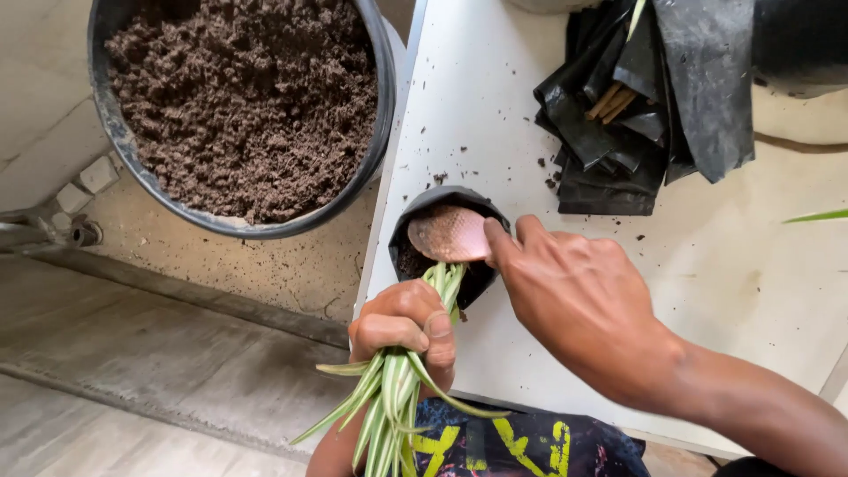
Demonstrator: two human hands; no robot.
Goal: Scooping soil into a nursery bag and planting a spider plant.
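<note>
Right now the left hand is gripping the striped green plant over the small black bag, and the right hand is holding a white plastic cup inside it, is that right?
Not quite. The right hand holds a copper-coloured spoon, not a white cup, as the head view shows. The rest stands: the left hand grips the striped green plant over the small black bag.
</note>
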